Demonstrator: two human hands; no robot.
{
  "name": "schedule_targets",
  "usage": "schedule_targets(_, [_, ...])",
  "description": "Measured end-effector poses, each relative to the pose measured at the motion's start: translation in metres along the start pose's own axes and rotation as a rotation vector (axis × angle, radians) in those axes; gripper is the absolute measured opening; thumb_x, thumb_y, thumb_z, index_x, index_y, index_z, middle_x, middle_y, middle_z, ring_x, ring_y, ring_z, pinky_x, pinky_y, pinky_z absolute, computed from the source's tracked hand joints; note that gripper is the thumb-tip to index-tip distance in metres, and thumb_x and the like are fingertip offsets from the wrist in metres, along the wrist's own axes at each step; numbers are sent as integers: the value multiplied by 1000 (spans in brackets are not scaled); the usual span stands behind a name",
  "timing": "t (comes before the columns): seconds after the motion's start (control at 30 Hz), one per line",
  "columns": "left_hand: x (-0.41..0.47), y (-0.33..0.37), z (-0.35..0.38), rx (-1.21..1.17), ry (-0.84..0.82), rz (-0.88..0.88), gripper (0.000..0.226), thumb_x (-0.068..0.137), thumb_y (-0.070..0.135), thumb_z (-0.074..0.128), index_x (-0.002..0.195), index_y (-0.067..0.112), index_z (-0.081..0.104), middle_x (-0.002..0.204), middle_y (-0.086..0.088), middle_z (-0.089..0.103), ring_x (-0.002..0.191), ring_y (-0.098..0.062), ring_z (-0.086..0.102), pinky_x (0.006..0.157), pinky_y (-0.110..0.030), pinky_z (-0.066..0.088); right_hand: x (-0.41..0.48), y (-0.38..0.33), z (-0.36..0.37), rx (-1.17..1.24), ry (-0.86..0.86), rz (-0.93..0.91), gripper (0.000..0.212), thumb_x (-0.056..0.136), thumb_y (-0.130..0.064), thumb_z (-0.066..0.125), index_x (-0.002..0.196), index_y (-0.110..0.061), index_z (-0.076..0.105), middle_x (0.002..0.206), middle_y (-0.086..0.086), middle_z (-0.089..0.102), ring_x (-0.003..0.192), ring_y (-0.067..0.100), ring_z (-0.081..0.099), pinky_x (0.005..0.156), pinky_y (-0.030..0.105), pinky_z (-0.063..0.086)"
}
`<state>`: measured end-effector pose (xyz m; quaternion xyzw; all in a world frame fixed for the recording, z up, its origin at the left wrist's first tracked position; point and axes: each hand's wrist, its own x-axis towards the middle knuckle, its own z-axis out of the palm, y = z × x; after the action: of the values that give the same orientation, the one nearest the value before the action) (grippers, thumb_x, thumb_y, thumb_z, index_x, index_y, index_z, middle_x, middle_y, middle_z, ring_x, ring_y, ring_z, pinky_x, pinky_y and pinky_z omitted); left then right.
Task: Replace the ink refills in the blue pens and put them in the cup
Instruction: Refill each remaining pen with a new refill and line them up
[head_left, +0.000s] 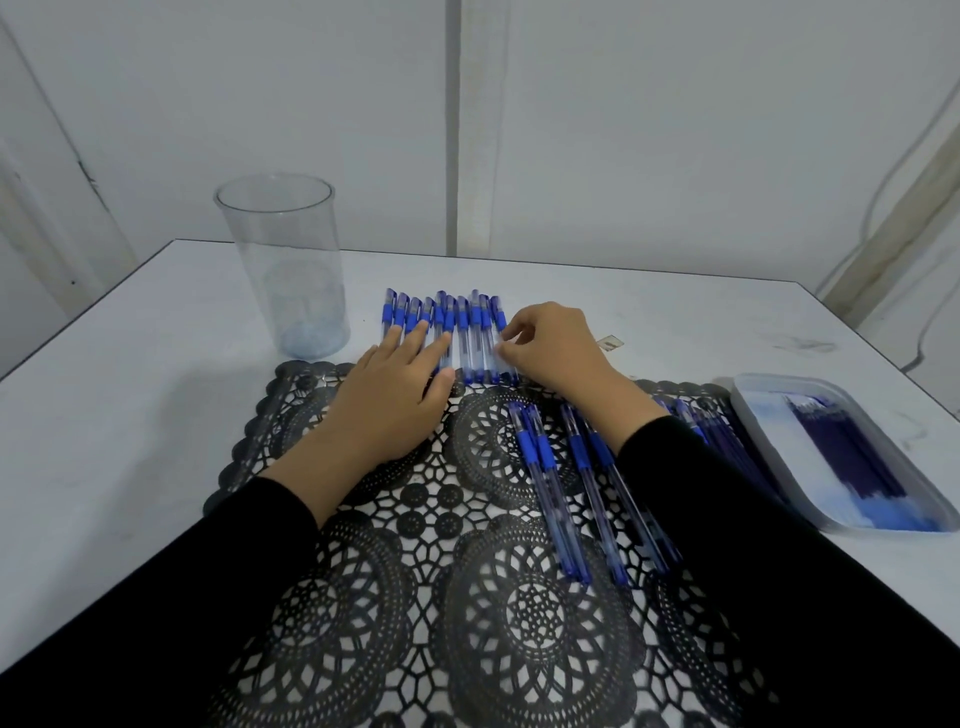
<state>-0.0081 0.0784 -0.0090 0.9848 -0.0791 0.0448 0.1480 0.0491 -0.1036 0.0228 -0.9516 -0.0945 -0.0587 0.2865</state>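
A row of several blue pens (470, 332) lies side by side on the white table (156, 395), just past the far edge of the black lace mat (415, 545). My left hand (389, 400) lies flat with straight fingers on the left part of the row. My right hand (556, 353) pinches the rightmost pen (500, 317) of that row between thumb and fingertips. A tall clear cup (285, 265) stands empty at the far left. More blue pens (561, 483) lie on the mat near my right forearm.
A clear plastic tray (769, 415) with several dark blue ink refills (852, 457) sits at the right edge of the table. More pens lie between the tray and my right arm. A white wall stands behind the table; cables hang at the right.
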Motion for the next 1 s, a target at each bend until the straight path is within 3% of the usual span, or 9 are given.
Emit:
schedule_targets(0.27, [-1, -1, 0, -34, -2, -1, 53, 106, 40, 27, 157, 27, 20, 166, 0, 10, 153, -21, 2, 123, -41, 6, -6, -4, -7, 49, 52, 94, 12, 82, -6, 66, 90, -8, 74, 80, 0, 63, 77, 14, 57, 54, 11, 36])
schedule_targets(0.4, [-5, 0, -2, -104, 128, 49, 51, 106, 39, 31, 155, 27, 30, 164, 1, 19, 153, -19, 9, 123, -40, 6, -23, 1, -15, 245, 158, 170, 14, 84, -6, 63, 89, -11, 75, 70, -6, 62, 73, 14, 61, 64, 19, 46])
schedule_targets(0.57, [-18, 18, -11, -468, 324, 178, 49, 102, 41, 36, 146, 23, 46, 152, 2, 44, 143, -9, 35, 120, -36, 28, -59, -9, -25, 605, 191, 169, 13, 88, -12, 69, 99, -13, 75, 71, -4, 67, 58, 1, 59, 58, 15, 50])
schedule_targets(0.67, [-28, 35, -11, -684, 330, 174, 43, 106, 34, 43, 148, 25, 43, 127, -4, 66, 89, -13, 64, 83, -33, 51, -82, -19, -24, 756, 165, 157, 14, 88, -16, 71, 101, -19, 75, 75, -4, 69, 66, 5, 62, 71, 30, 60])
schedule_targets(0.73, [-32, 45, -12, -817, 358, 161, 46, 106, 34, 43, 151, 24, 39, 119, 2, 67, 59, -5, 49, 59, -23, 42, -96, -24, -24, 805, 159, 130, 16, 88, -16, 72, 103, -19, 75, 73, -6, 69, 65, 1, 62, 68, 21, 57])
schedule_targets(0.83, [-37, 55, -18, -956, 388, 173, 47, 105, 25, 44, 151, 18, 38, 139, -3, 59, 87, -12, 68, 70, -23, 50, -114, -30, -25, 826, 168, 78, 18, 86, -14, 73, 104, -17, 75, 78, -7, 74, 71, 3, 68, 67, 13, 52])
schedule_targets(0.87, [-39, 58, -19, -1001, 384, 179, 47, 105, 24, 46, 151, 17, 39, 135, -6, 63, 77, -10, 63, 74, -21, 51, -119, -30, -24, 830, 173, 66, 19, 85, -13, 74, 104, -17, 75, 81, -5, 75, 76, 6, 70, 70, 14, 54])
schedule_targets(0.93, [-45, 65, -21, -1105, 400, 154, 46, 103, 20, 50, 148, 17, 44, 124, -4, 68, 116, -13, 48, 89, -26, 55, -126, -31, -24, 845, 174, 43, 19, 84, -12, 75, 102, -17, 76, 85, -2, 76, 82, 11, 71, 75, 16, 55])
schedule_targets(1.0, [-50, 68, -22, -1179, 476, 100, 43, 100, 15, 58, 142, 17, 52, 107, 0, 73, 102, -10, 69, 89, -21, 53, -132, -32, -25, 878, 154, 26, 20, 83, -10, 75, 103, -14, 76, 89, -3, 76, 86, 10, 72, 79, 17, 55])
